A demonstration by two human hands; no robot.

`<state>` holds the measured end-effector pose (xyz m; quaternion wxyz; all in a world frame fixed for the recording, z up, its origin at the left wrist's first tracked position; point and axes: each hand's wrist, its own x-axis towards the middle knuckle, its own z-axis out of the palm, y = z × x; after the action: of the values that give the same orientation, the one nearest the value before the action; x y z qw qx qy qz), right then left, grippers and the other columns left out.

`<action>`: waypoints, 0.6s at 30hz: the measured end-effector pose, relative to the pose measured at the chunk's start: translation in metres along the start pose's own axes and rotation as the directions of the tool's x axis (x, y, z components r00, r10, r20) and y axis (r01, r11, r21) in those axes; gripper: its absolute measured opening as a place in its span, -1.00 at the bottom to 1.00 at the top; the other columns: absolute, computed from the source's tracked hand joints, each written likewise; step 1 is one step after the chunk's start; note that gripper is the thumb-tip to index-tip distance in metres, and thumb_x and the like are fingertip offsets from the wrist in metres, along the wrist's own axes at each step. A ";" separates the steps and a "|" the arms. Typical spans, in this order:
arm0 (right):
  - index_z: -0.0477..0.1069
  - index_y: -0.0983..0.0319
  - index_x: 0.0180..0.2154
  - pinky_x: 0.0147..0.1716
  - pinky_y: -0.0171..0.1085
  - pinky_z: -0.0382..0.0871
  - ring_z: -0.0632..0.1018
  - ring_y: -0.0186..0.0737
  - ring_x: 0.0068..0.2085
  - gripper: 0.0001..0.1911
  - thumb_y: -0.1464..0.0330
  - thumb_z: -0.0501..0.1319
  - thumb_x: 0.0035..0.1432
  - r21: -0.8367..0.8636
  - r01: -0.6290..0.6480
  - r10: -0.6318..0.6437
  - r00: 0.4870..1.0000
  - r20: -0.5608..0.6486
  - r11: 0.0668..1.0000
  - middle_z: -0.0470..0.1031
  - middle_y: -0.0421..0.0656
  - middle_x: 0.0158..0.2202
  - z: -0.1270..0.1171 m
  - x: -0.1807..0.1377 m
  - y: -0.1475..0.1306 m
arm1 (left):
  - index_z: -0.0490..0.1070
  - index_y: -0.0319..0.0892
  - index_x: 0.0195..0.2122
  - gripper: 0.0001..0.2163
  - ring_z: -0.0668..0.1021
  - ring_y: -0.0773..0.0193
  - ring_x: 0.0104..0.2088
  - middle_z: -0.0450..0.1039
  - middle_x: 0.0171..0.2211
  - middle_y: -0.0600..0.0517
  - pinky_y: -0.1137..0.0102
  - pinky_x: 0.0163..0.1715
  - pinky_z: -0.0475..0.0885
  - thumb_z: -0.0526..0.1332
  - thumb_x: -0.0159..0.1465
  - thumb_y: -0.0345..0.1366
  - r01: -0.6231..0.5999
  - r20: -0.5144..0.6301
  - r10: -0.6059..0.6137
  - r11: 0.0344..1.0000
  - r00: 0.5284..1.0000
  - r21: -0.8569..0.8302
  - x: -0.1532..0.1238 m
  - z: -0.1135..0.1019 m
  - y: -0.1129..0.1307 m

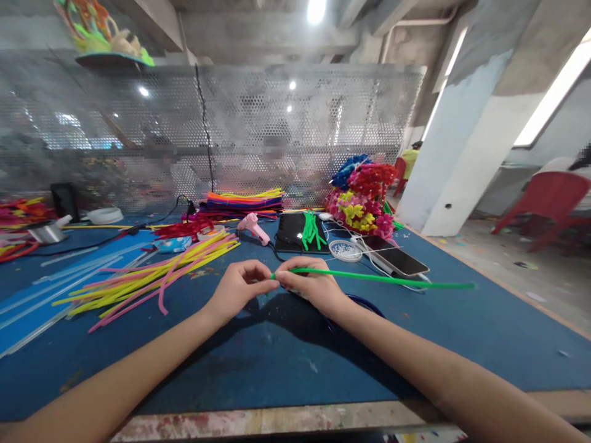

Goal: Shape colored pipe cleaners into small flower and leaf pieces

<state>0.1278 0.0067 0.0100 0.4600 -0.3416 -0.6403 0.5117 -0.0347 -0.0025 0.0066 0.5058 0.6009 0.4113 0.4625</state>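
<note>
Between my two hands, above the middle of the blue table (277,375), is a green pipe cleaner (392,280). My left hand (240,286) pinches its near end between thumb and forefinger. Right beside it, my right hand (314,283) also grips the stem, and the long straight part sticks out to the right. The fingertips of both hands almost touch, so the very end is partly hidden. Behind the hands, several short green pipe cleaner pieces (313,231) lie on a black tray (290,232). A pink glue gun (253,229) lies just left of the tray.
Yellow and pink pipe cleaners (152,277) lie spread at left, near clear glue sticks (69,277). Behind are a bundle of coloured stems (244,203) and fuzzy flowers (362,197). On the right lie a phone (397,255), a cable and a dish of beads (345,250).
</note>
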 end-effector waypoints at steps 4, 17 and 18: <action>0.44 0.28 -0.52 -0.54 -0.40 0.17 0.33 -0.44 -0.55 -0.79 0.26 0.32 -0.18 0.249 -0.073 0.080 0.997 -0.018 0.966 0.38 -0.25 -0.60 0.007 -0.001 0.002 | 0.35 -0.24 -0.57 -0.82 0.35 0.46 -0.57 0.34 -0.62 0.14 0.55 -0.55 0.23 0.33 -0.05 -0.28 -0.152 -0.040 0.156 0.984 0.987 0.091 0.000 0.000 -0.003; 0.48 0.29 -0.49 -0.50 -0.39 0.23 0.37 -0.38 -0.51 -0.80 0.26 0.26 -0.05 -0.220 0.130 -0.073 0.966 0.247 0.967 0.40 -0.21 -0.57 -0.014 0.001 -0.009 | 0.38 -0.25 -0.43 -0.76 0.33 0.52 -0.67 0.31 -0.62 0.12 0.59 -0.66 0.21 0.32 -0.02 -0.20 0.425 0.379 -0.379 0.904 0.844 -0.042 0.004 -0.019 0.001; 0.48 0.28 -0.47 -0.45 -0.38 0.26 0.40 -0.35 -0.47 -0.81 0.28 0.24 -0.02 -0.254 0.203 -0.135 0.955 0.263 0.946 0.43 -0.19 -0.53 -0.014 0.001 -0.010 | 0.39 -0.26 -0.42 -0.72 0.34 0.53 -0.67 0.33 -0.61 0.10 0.61 -0.68 0.20 0.31 -0.02 -0.14 0.494 0.370 -0.442 0.868 0.817 -0.053 0.004 -0.018 -0.001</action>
<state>0.1413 0.0098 0.0205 0.3684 -0.2811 -0.7841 0.4129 -0.0516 0.0057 0.0073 0.7111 0.5138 0.4159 0.2395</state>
